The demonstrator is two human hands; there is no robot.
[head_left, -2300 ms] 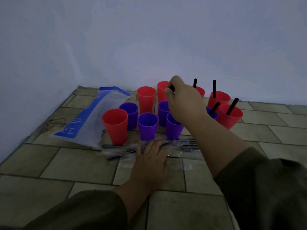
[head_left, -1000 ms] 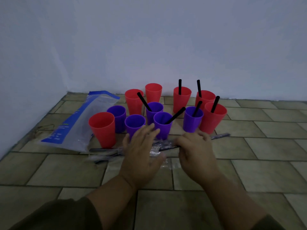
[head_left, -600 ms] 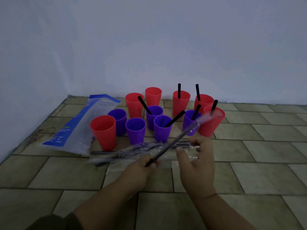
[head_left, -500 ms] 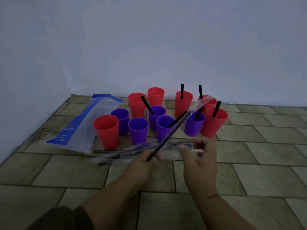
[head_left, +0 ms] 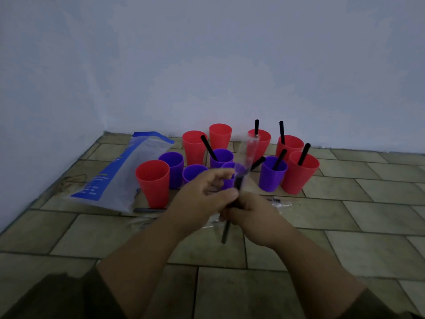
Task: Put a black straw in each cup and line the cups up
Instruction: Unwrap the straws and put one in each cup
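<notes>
Over tiled floor (head_left: 345, 238), left grip (head_left: 202, 199) and right grip (head_left: 253, 215) holding one wrapped straw (head_left: 225, 232)

Two dark olive-green sleeves (head_left: 62, 298) (plain fabric, cuffs mid-forearm)

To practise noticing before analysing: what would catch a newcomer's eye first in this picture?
The left hand and right hand meet mid-frame, gripping a black straw partly in its clear wrapper. Behind them red and purple cups cluster near the wall, six already holding straws, with a blue-and-clear bag lying at their left.
</notes>
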